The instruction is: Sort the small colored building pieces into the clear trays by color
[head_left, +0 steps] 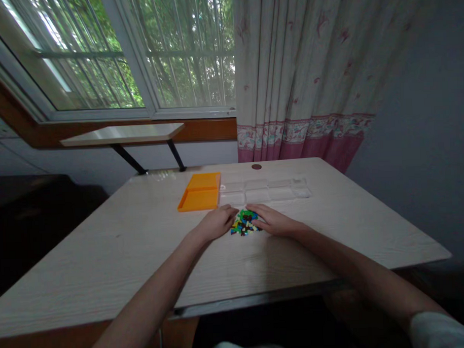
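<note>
Small coloured pieces point(244, 223) lie in loose pile at middle of pale table point(143, 253). Left hand point(215, 223) at left edge of pile, fingers bent; view is small and dim, so cannot tell if piece is held. Right hand point(276, 221) at right edge of pile, thumb and fingers spread apart. Orange case point(200, 198), unfolded, beyond pile to left. Clear compartment tray point(257, 195) just right of case. Dark round object point(256, 167) near far table edge.
</note>
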Tool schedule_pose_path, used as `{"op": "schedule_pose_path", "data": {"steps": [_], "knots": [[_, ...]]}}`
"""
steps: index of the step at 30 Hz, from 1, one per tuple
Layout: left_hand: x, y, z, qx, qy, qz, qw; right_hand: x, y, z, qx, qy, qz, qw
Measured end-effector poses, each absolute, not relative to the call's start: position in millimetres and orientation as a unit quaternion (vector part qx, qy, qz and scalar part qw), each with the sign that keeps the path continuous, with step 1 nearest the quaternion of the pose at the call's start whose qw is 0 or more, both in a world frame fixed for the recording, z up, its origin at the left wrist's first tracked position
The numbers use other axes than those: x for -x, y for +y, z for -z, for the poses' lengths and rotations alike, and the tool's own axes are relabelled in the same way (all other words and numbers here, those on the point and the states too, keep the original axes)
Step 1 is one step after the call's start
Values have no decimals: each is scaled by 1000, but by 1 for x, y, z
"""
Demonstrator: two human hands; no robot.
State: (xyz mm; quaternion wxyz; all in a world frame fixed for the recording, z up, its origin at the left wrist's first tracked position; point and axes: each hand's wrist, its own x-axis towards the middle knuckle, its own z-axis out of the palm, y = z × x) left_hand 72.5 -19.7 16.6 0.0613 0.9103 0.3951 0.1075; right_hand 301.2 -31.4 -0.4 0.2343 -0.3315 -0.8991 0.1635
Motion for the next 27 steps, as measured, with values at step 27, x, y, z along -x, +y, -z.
{"op": "schedule_pose_path", "data": {"steps": [27], "knots": [[-74, -21, -12, -916, 371, -131, 72, -299, -23, 6, 387, -873, -126, 269]]}}
